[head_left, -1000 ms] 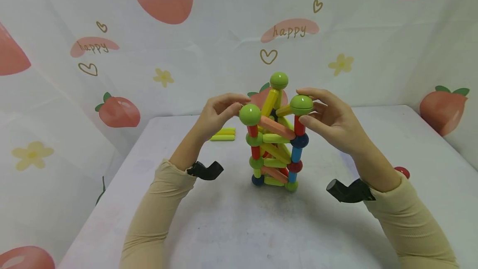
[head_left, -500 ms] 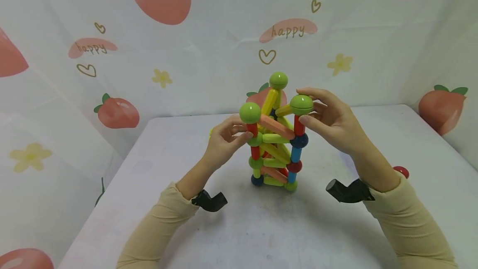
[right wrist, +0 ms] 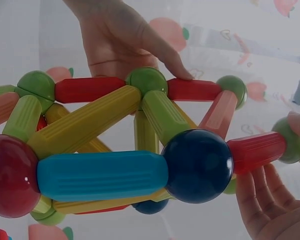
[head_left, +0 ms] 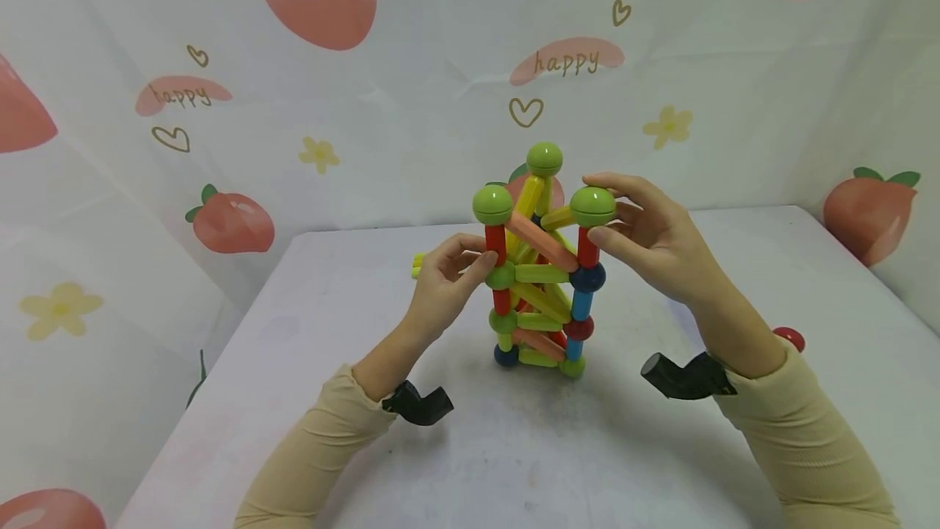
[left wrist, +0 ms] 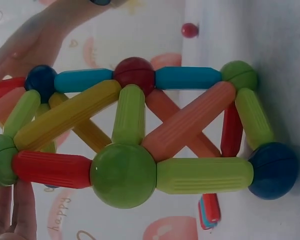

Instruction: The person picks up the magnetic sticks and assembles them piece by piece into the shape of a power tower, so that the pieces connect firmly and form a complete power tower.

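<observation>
A tower of coloured magnetic sticks and balls (head_left: 542, 273) stands upright on the white table. At its upper left corner my left hand (head_left: 441, 288) pinches a red stick (head_left: 496, 240), thumb in front and fingers behind. That stick is topped by a green ball (head_left: 493, 204). Across from it, my right hand (head_left: 661, 247) holds the other top corner: index finger over a green ball (head_left: 592, 206), thumb against the red stick (head_left: 588, 250) below. A salmon stick (head_left: 543, 241) slants between these corners. The right wrist view shows my left thumb (right wrist: 172, 62) along its red stick.
Yellow sticks (head_left: 417, 265) lie behind my left hand, partly hidden. A loose red ball (head_left: 789, 339) sits beside my right wrist. Red and blue sticks (left wrist: 209, 211) show beyond the tower in the left wrist view. A printed cloth (head_left: 411, 104) hangs behind the table.
My left hand has come down from the top left green ball to the red stick under it. That ball now sits higher and the stick straighter. My right hand has stayed put.
</observation>
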Demonstrator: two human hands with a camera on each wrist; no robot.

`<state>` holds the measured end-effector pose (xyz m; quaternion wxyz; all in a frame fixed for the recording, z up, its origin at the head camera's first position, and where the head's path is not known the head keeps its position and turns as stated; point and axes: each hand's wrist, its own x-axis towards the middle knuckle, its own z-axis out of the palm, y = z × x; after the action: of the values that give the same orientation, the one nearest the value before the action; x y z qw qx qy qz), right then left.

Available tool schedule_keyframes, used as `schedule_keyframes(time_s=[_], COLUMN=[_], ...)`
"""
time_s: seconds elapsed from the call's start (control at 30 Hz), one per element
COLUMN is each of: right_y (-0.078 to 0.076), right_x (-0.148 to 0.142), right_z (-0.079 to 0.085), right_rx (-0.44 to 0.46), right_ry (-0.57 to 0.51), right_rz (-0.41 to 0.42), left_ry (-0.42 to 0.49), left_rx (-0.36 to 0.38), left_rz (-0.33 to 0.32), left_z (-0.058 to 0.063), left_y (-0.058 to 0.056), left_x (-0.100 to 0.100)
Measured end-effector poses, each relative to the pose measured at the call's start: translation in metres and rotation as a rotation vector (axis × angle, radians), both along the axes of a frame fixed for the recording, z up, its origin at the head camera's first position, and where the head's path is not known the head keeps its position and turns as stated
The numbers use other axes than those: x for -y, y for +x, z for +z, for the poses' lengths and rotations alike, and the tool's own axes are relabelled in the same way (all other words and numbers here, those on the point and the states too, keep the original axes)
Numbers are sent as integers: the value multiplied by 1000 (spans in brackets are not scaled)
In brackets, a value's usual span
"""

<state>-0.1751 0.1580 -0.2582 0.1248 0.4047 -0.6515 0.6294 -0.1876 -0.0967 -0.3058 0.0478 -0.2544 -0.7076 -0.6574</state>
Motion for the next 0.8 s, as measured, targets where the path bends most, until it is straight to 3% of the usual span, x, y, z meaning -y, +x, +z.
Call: schedule_keyframes(time_s=[0.23, 0.57, 0.67, 0.8], right_y=[1, -3, -10, -29], right_x=[0, -3, -6, -13], right_z=[1, -1, -3, -17], right_rx=[7, -27, 13, 126], right_ry=[4, 1, 35, 198], right_rz=[-6, 0, -85, -245], left_ry=[-38, -17, -5, 12], left_rx=[-38, -51, -55, -48], left_rz=[-36, -4, -6, -18], left_z=[-3, -3, -3, -2], left_y=[3, 3, 2, -1], left_x=[-4, 3, 12, 26])
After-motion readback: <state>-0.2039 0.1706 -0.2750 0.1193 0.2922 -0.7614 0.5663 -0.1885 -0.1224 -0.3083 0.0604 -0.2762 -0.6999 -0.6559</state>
